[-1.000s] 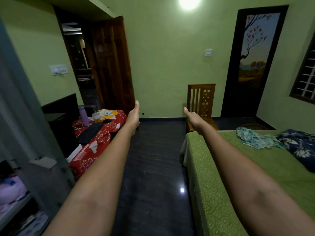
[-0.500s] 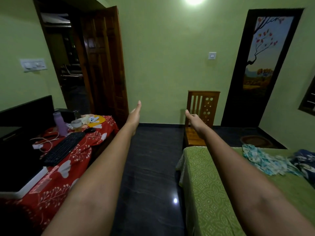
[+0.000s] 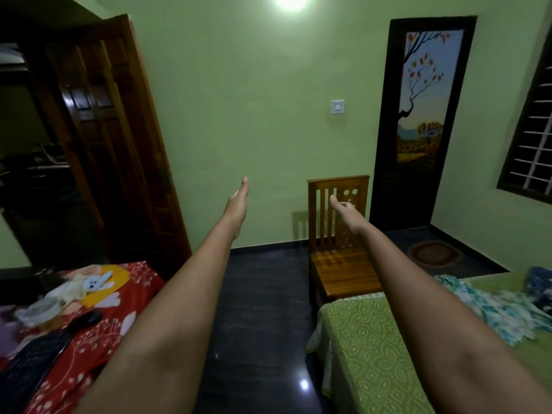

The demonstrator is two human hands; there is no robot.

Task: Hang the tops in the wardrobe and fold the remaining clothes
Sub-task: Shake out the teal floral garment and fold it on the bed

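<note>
Both my arms stretch straight out in front of me over the dark floor. My left hand [image 3: 238,201] is flat with straight fingers and holds nothing. My right hand [image 3: 343,210] hangs in front of the chair back with loosely curled fingers, also empty. A crumpled teal and white patterned garment [image 3: 490,309] lies on the green bedspread [image 3: 367,348] at the right. Beyond it, at the frame's right edge, lies a dark blue floral garment [image 3: 539,283]. No wardrobe shows in this view.
A wooden chair [image 3: 340,264] stands against the green wall by the bed's foot. A red-clothed table [image 3: 89,333] with a keyboard, a cup and small items is at the lower left. An open wooden door [image 3: 110,130] is behind it. A painted dark door [image 3: 424,115] is at the back right.
My view has swung right and up, away from the grey wardrobe shelves at the left. Both arms stay outstretched; my right hand's fingers have curled slightly.
</note>
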